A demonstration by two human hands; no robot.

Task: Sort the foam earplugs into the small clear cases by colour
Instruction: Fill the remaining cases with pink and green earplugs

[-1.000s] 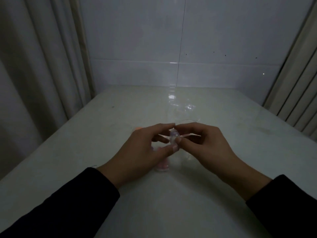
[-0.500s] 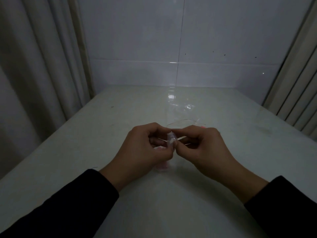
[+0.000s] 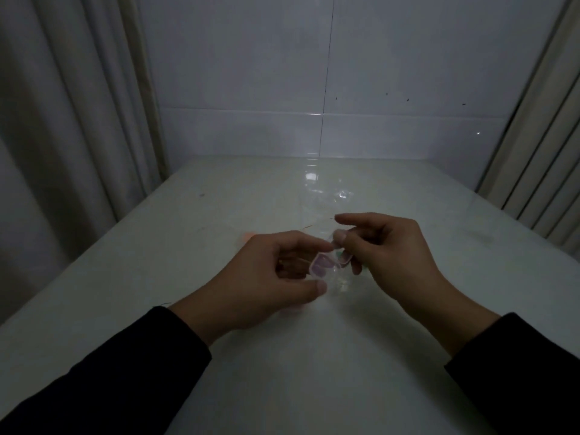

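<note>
Table (image 3: pixel 314 372): smooth, pale, slightly glossy
Wall (image 3: pixel 251 73): glazed white tile, shiny
Curtains (image 3: pixel 62 120): soft matt cloth
Case (image 3: pixel 326 265): clear glossy plastic
Sleeves (image 3: pixel 110 381): dark matt fabric

Landmark: clear case (image 3: pixel 326 266), held above mid-table between left hand (image 3: pixel 266 277) and right hand (image 3: pixel 386 255). Both hands block its left and right sides. Orange earplug (image 3: pixel 248 237) sits on the table (image 3: pixel 314 356) just left-behind the case. Clear plastic (image 3: pixel 326 196) lies further behind. Table in front of the case looks bare. Curtain (image 3: pixel 62 120) borders the far left; wall (image 3: pixel 314 73) closes off the back.
</note>
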